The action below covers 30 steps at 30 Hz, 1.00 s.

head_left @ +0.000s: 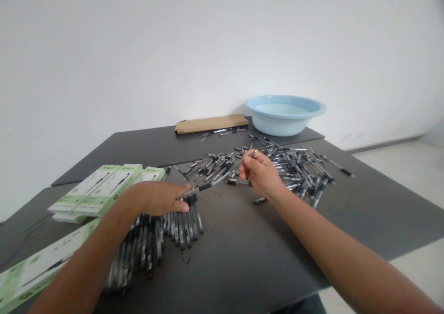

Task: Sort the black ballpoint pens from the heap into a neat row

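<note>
My left hand (pixel 161 197) is closed on a clear pen (pixel 205 187) with a black grip, its front end pointing to the right. Between the fingertips of my right hand (pixel 261 169) is a thin rod that looks like a pen refill (pixel 227 174); it runs down to the pen's front end. Whether it is inside the barrel I cannot tell. Below my left hand lies a row of pens (pixel 187 224), side by side, partly hidden by my hand and forearm. Behind my right hand spreads a loose heap of similar pens or pen parts (pixel 294 166).
Green-and-white pen boxes (pixel 104 189) are stacked at left, with another box (pixel 45 263) nearer me. A light blue basin (pixel 282 124) and a flat brown cardboard piece (pixel 211 123) lie at the back, thin rods (pixel 231 131) beside it. The dark table (pixel 243 258) ends at right.
</note>
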Available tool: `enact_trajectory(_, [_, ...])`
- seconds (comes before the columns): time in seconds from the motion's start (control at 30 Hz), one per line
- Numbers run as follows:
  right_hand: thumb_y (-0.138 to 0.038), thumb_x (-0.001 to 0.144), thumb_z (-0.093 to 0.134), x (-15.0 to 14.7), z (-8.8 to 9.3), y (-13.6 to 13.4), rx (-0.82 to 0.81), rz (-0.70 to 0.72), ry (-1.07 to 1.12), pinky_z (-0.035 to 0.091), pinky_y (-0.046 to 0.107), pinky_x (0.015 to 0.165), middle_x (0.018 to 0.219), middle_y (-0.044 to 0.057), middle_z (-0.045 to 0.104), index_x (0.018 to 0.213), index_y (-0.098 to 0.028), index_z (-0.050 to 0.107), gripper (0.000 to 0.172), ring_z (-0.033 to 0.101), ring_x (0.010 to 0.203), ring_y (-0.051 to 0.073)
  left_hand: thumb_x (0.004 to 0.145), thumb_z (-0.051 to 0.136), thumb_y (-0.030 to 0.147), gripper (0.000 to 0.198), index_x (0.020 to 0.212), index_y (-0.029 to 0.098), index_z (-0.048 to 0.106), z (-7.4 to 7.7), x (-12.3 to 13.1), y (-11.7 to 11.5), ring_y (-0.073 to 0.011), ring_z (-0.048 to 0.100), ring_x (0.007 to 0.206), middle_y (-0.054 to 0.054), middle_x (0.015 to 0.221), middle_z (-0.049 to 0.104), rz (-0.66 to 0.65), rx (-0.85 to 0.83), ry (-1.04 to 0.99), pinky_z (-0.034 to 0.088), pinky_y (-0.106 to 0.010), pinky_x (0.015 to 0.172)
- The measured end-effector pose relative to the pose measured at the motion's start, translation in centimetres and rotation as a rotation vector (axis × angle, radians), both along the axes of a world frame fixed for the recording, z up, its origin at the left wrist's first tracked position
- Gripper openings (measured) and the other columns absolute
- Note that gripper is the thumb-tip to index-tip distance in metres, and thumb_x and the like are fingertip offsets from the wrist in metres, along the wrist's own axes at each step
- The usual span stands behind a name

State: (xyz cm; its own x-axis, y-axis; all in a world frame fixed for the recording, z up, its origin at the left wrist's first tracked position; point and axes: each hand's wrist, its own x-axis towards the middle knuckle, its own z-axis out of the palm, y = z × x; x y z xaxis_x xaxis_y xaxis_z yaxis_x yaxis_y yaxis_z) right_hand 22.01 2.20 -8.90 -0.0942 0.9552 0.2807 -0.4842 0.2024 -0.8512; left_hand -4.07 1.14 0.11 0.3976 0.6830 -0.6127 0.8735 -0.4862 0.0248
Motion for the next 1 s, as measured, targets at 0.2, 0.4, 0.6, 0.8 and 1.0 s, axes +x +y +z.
enact_trajectory(0.2, [-0.04,0.075,0.077,0.0,-0.06,0.04,-0.007,-0.005,-0.014,0.042,0.022,0.046,0.058,-0.004,0.064,0.077,-0.021,0.055,0.029,0.055,0.045,0.011,0.098,0.044,0.038,0.063,0.151,0.007,0.036,0.11,0.05,-0.3,-0.0303,0.045,0.136,-0.019,0.153,0.038,-0.017,0.026,-0.004,0.035,-0.042,0.111])
enact_trajectory(0.4, [-0.039,0.075,0.077,-0.06,-0.06,0.04,-0.002,0.009,-0.005,0.042,0.021,0.046,0.058,-0.004,0.064,0.077,-0.021,0.056,0.028,0.055,0.045,0.01,0.098,0.043,0.038,0.064,0.151,0.002,0.034,-0.13,-0.21,-0.25,-0.0297,0.043,0.138,-0.02,0.153,0.038,-0.022,0.021,-0.007,0.033,-0.04,0.112])
enact_trajectory(0.6, [-0.039,0.076,0.076,-0.08,-0.12,0.01,0.006,0.017,-0.009,0.041,0.021,0.047,0.057,-0.004,0.063,0.078,-0.021,0.055,0.028,0.055,0.045,0.01,0.099,0.043,0.041,0.065,0.152,0.005,0.033,-0.44,-0.4,-0.05,-0.0282,0.044,0.137,-0.019,0.153,0.038,-0.022,0.021,0.002,0.033,-0.039,0.112])
enact_trajectory(0.8, [-0.04,0.075,0.077,-0.15,0.07,-0.08,0.005,0.01,-0.005,0.042,0.021,0.047,0.057,-0.004,0.064,0.077,-0.021,0.055,0.029,0.055,0.045,0.01,0.098,0.042,0.042,0.068,0.152,0.002,0.032,-0.74,-0.57,0.16,-0.0303,0.044,0.137,-0.021,0.153,0.038,-0.04,0.009,-0.003,0.034,-0.041,0.112])
enact_trajectory(1.0, [-0.04,0.075,0.077,-0.15,0.1,-0.09,0.004,0.014,-0.005,0.042,0.021,0.047,0.057,-0.004,0.064,0.077,-0.021,0.055,0.03,0.054,0.045,0.01,0.096,0.042,0.045,0.072,0.155,0.005,0.028,-0.16,0.01,0.02,-0.0304,0.04,0.14,-0.02,0.155,0.035,0.008,-0.016,0.055,0.031,-0.04,0.114])
